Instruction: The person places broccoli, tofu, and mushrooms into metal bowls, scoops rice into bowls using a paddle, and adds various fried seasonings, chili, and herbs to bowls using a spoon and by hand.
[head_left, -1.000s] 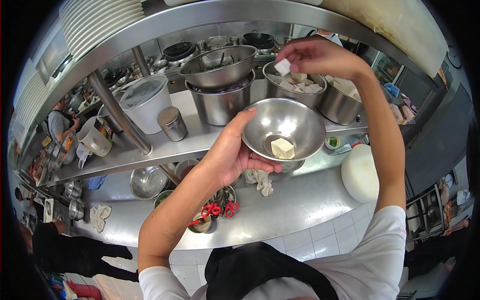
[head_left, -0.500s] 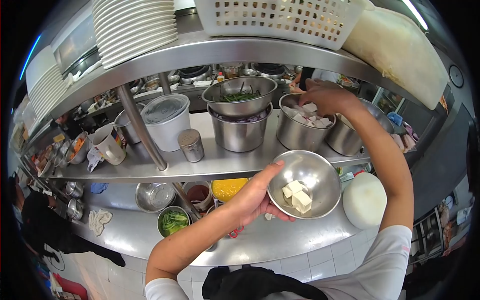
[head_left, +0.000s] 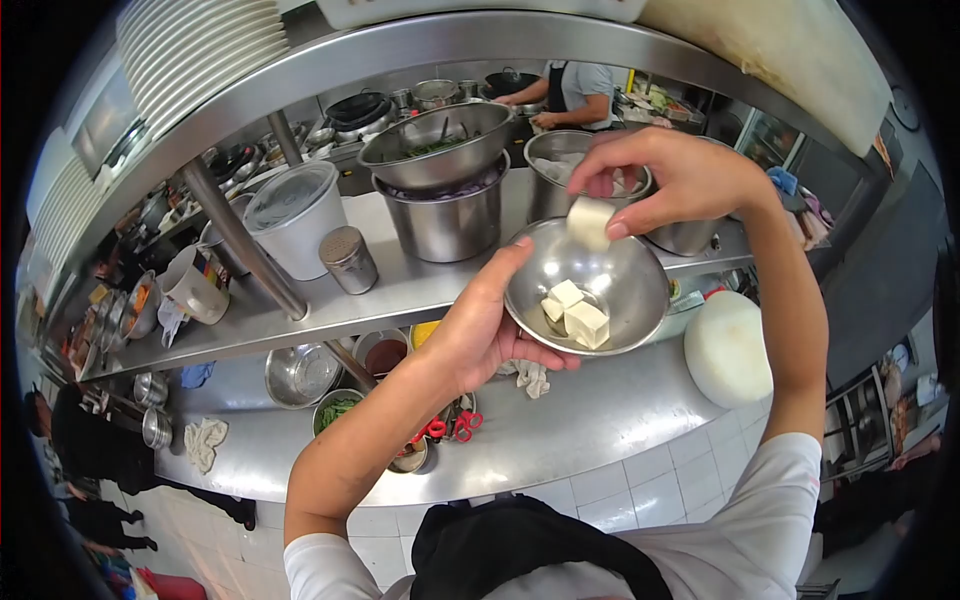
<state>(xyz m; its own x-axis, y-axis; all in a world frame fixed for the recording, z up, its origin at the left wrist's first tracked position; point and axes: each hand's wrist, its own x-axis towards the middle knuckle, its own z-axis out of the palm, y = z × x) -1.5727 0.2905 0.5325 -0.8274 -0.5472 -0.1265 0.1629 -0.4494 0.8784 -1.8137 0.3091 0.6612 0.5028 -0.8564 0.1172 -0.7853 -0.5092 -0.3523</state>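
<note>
My left hand (head_left: 490, 325) holds a steel bowl (head_left: 635, 290) by its left side, thumb on the rim and fingers beneath. Inside the bowl lie a few white cubes (head_left: 586, 324) that look like tofu. Above the bowl's upper part, my right hand (head_left: 665, 185) pinches another white cube (head_left: 591, 220) between thumb and fingers. Behind that hand, a steel pot (head_left: 545, 190) on the shelf holds more pale pieces, partly hidden. To its left, a steel bowl of green vegetables (head_left: 437, 143) rests on a pot (head_left: 448, 225).
A lidded white tub (head_left: 297, 220) and a metal shaker (head_left: 349, 260) stand on the shelf (head_left: 240, 335). Red-handled scissors (head_left: 464, 425) are on the counter below. A white round block (head_left: 727, 348) sits at right. Co-workers (head_left: 582, 90) stand behind the shelf and at left (head_left: 90, 440).
My right hand has come out of the pot with a cube and moved over the bowl. The view has shifted, and a co-worker now shows behind the shelf.
</note>
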